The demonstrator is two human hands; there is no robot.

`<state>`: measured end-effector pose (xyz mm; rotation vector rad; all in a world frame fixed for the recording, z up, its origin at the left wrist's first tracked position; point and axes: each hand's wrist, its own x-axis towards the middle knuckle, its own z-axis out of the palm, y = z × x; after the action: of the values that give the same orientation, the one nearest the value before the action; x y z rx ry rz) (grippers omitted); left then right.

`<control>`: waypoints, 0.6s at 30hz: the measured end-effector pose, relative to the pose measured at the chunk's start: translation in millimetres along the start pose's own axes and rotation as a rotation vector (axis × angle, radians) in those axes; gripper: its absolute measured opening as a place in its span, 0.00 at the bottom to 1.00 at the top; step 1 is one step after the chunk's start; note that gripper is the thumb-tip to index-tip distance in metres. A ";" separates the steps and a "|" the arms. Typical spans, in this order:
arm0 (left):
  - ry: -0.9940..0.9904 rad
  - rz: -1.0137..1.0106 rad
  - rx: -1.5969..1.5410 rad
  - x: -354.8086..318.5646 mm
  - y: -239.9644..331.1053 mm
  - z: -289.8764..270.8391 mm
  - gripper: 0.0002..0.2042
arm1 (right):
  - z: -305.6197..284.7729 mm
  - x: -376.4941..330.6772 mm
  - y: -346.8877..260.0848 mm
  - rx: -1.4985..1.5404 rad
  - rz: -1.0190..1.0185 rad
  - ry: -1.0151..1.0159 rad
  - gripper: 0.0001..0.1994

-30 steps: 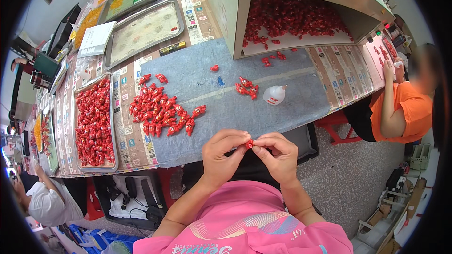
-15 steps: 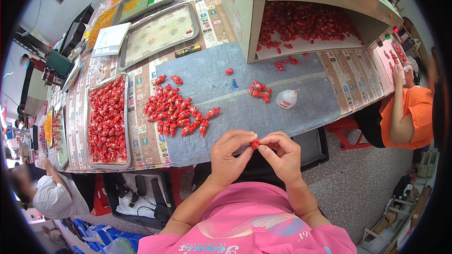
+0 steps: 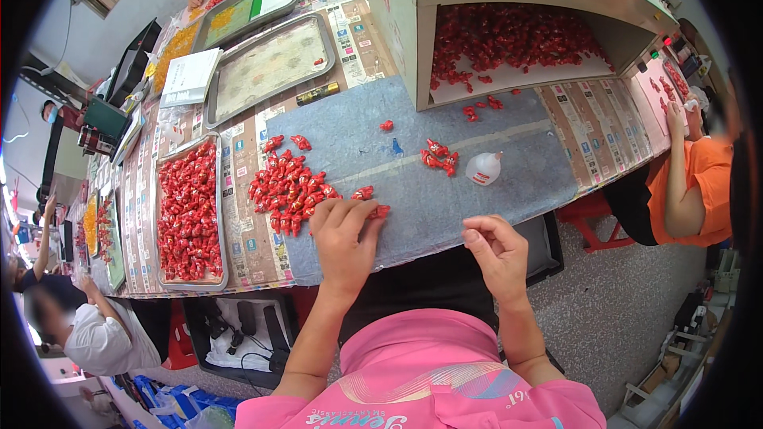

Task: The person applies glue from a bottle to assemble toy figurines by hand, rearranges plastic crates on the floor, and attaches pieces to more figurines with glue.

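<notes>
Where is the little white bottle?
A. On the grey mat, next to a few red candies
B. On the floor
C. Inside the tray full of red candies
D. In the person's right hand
A: the white bottle lies on the grey mat, beside a small bunch of red candies, apart from the right hand.

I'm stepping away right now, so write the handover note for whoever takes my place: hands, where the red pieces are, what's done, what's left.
Left hand: flat on the grey mat, fingers on a red wrapped piece at the edge of the loose pile.
Right hand: off the table edge, fingers pinched together; whether it holds anything is unclear.
Done: the tray to the left is full of red pieces.
Left: a small cluster beside the white bottle, and plenty more in the box opening.
</notes>
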<state>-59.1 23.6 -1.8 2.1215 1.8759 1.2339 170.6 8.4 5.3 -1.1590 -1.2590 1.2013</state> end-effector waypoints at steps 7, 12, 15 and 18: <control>0.010 -0.001 0.030 3.9 -10.2 -6.3 0.14 | -14.5 7.4 7.0 -0.059 -0.046 0.097 0.07; -0.054 -0.012 0.033 8.0 1.5 -11.7 0.14 | -25.8 30.5 10.7 -0.208 -0.197 0.299 0.13; -0.048 0.040 -0.024 9.9 13.0 -1.0 0.14 | -24.1 49.5 5.3 -0.360 -0.239 0.346 0.18; -0.055 0.105 -0.094 19.6 30.5 13.7 0.12 | -18.7 65.5 2.9 -0.520 -0.267 0.325 0.22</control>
<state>-27.4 38.5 14.9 2.2064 1.6703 1.2434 186.9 74.6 5.5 -1.4322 -1.4559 0.4702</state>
